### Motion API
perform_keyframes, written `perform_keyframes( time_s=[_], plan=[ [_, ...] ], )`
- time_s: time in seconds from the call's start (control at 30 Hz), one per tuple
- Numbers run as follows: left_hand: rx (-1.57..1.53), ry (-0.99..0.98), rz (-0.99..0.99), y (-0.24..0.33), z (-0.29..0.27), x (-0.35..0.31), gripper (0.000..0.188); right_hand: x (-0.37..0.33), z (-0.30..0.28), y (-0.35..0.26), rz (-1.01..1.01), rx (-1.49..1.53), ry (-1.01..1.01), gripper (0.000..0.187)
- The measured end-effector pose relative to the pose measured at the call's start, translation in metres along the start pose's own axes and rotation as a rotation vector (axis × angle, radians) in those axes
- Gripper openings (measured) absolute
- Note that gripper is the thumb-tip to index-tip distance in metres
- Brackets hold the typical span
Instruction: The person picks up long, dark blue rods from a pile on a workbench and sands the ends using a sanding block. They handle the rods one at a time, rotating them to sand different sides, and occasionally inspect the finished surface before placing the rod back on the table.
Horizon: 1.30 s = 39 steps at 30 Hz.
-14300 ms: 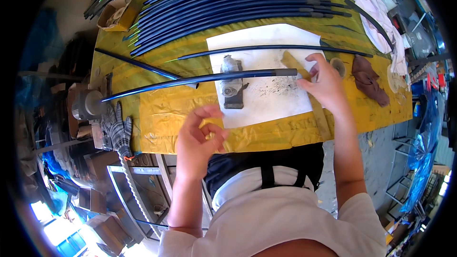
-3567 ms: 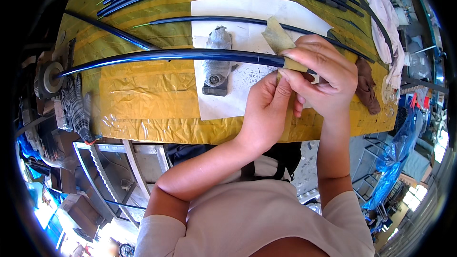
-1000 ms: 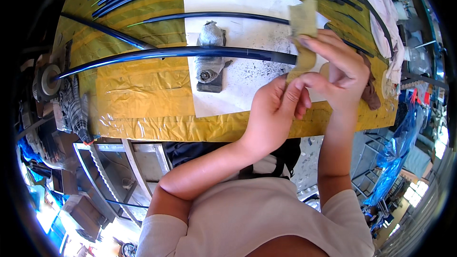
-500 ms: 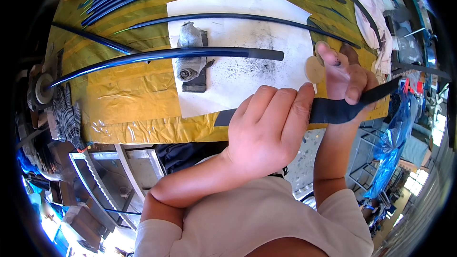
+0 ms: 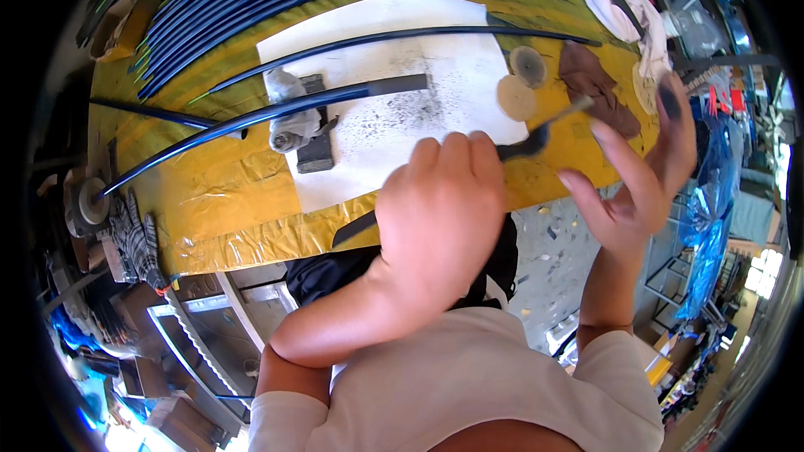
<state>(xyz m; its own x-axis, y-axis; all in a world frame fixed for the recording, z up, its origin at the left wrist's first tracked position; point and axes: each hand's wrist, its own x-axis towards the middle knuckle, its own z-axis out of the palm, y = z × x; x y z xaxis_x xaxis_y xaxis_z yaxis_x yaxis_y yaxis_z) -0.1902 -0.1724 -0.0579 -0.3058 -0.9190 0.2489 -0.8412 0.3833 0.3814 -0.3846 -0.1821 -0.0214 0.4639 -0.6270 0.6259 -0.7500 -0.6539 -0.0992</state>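
"What does the person's left hand (image 5: 442, 213) have?"

"It has a dark strip (image 5: 526, 147). The fingers are curled tight on it, and the strip pokes out on both sides of the hand, by the front edge of the yellow table (image 5: 230, 188)."

"And the right hand (image 5: 641, 184)?"

"That one is off to the side, with its fingers spread wide apart. One finger has a black smudge."

"Where is the long blue rod (image 5: 243, 125)?"

"It goes across a gray wrapped bundle (image 5: 293, 136). Its dark end is over the white paper (image 5: 360, 146) with black specks on it."
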Motion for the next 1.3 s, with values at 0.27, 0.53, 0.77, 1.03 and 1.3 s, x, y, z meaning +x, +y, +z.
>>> perform_keyframes(
  time_s=[0.27,0.53,0.77,1.03,1.3],
  plan=[
    [0.084,-0.120,-0.011,0.000,-0.006,0.001,0.014,0.018,0.024,-0.009,0.030,0.077,-0.025,0.019],
    [0.093,-0.160,-0.057,0.000,-0.018,-0.002,0.011,0.019,0.026,-0.009,-0.031,0.129,-0.105,0.014],
    [-0.127,0.184,0.232,-0.004,-0.001,0.007,0.011,0.013,0.019,-0.008,-0.043,0.123,-0.077,0.013],
    [-1.100,-0.209,-0.142,0.002,-0.003,0.008,0.012,-0.009,-0.009,-0.018,0.115,-0.047,-0.004,0.012],
    [-1.594,-0.242,-0.492,0.001,0.005,0.023,0.023,-0.062,-0.098,-0.001,0.358,-0.133,-0.355,0.019]
  ],
)
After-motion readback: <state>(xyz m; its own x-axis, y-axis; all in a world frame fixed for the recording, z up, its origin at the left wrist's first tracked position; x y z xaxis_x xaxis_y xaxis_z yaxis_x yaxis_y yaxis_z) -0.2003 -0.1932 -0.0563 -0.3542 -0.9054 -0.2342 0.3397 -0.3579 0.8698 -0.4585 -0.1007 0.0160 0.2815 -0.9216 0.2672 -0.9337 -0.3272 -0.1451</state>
